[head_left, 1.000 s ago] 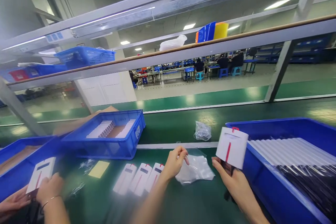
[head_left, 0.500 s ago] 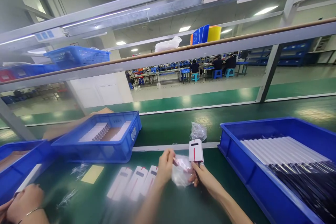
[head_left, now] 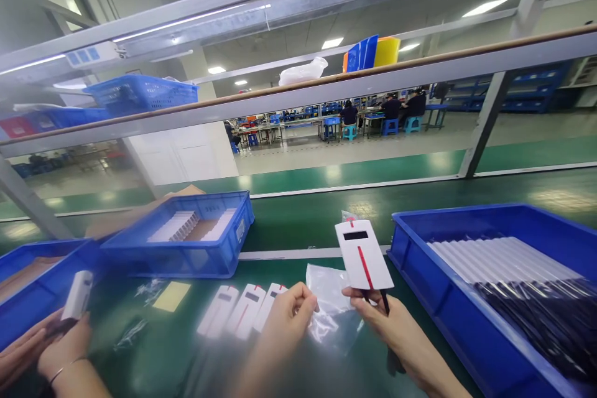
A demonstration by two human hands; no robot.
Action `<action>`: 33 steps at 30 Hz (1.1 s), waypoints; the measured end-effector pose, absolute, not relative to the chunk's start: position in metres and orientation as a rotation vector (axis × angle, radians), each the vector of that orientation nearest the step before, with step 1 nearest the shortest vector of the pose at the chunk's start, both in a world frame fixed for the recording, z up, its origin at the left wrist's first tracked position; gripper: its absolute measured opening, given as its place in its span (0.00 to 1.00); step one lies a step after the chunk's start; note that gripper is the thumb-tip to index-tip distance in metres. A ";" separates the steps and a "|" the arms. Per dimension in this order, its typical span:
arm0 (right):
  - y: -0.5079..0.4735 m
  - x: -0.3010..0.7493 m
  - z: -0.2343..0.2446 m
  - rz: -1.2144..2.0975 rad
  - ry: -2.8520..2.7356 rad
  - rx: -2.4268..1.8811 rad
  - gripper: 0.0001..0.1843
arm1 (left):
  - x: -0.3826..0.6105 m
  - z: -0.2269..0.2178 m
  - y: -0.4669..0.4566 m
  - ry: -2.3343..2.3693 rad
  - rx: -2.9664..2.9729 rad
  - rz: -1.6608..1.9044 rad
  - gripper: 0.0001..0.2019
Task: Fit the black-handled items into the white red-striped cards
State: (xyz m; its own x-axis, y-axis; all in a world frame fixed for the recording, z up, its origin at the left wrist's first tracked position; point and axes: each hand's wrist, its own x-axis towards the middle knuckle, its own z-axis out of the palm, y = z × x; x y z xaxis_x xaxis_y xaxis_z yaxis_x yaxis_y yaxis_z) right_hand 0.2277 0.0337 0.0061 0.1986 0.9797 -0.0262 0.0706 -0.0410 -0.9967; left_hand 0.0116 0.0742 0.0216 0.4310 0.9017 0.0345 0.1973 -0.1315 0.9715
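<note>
My right hand grips the lower end of a white card with a red stripe and a dark window, holding it upright above the green belt. My left hand pinches the edge of a clear plastic bag just left of the card. Three similar white cards lie side by side on the belt to the left of my left hand.
A large blue bin of white sleeves stands at the right. A smaller blue bin with white cards sits at the left, another blue bin at far left. A co-worker's hands hold a white card there. A yellow slip lies nearby.
My right hand brought the card from over the right bin to the bag, then raised it upright. My left hand keeps hold of the bag, which has lifted off the belt.
</note>
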 end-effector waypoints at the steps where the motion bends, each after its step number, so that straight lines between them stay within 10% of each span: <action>1: 0.026 0.225 0.011 1.056 -1.120 -1.377 0.26 | 0.012 0.022 0.069 0.980 1.606 0.798 0.17; 20: 0.001 0.199 0.009 0.977 -1.217 -1.502 0.22 | 0.032 0.004 0.035 1.189 1.787 1.381 0.04; 33: -0.004 0.213 0.004 1.021 -1.264 -1.445 0.22 | 0.033 0.018 0.032 1.061 1.829 1.115 0.10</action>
